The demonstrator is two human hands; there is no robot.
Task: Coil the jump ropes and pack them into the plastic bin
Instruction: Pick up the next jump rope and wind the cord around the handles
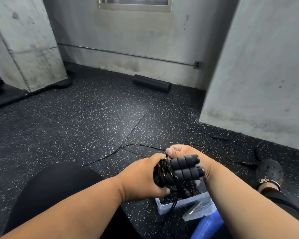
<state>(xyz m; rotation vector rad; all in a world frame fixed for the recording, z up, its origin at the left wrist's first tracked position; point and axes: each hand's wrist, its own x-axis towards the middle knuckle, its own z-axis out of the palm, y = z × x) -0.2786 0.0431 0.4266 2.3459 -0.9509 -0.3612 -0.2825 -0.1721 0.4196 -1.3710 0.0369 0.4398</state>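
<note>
Both hands are locked on one rope. The left hand (145, 176) wraps round the coil (162, 169), fingers curled under the black loops; the right hand (181, 152) clamps the two foam handles (185, 167), which lie side by side, thumb up on top of the bundle. The whole package hovers just above the bin (178, 203), which sits directly below the hands and already shows dark rope inside. A blue lid (207, 223) lies beside it, nearer the person's right arm.

That cord looks thin, springy and slick, so the loops will likely want to burst open the second the squeeze lets go. The soft handles are the sensible place to pinch, with the coil pressed flat alongside.

Out past the hands, a loose cord (121, 149) trails across the floor, with more handles (220, 137) off to the right near the wall. Farther off, a roller (152, 83) lies against the back wall.
</note>
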